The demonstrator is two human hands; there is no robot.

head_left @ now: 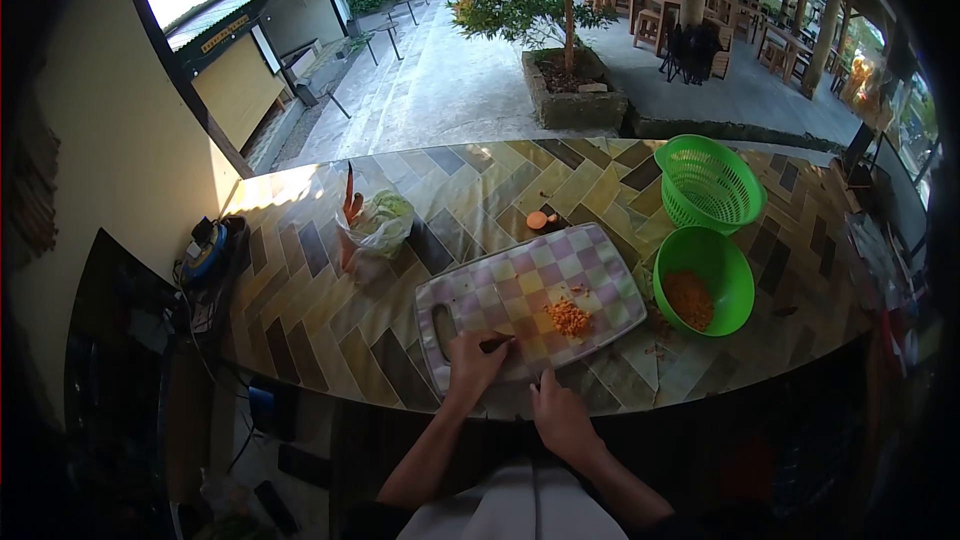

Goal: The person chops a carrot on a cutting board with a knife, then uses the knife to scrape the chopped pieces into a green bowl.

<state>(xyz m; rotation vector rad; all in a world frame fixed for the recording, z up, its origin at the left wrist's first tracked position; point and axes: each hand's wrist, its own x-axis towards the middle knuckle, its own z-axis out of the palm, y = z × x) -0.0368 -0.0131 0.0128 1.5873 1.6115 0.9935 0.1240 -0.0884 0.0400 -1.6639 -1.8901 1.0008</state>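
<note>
A checkered pink and yellow cutting board [490,290] lies at the table's front. My left hand [474,365] is closed over its near left part, the fingers round a dark orange piece of carrot [496,344]. Just right of it, at the board's near edge, my right hand [563,418] grips a knife [536,382]; little of its blade can be made out. Finely chopped carrot [569,318] is heaped on the board's right half. Beyond the far edge are carrot chunks [538,221]. A green bowl [738,285] to the right holds more chopped orange bits.
Behind the bowl stands a green colander [705,175]. A plastic bag with a pale green vegetable [382,223] and a whole carrot [351,198] lies at the left. The herringbone-patterned table [330,325] has a curved front edge. Dark items line its right end.
</note>
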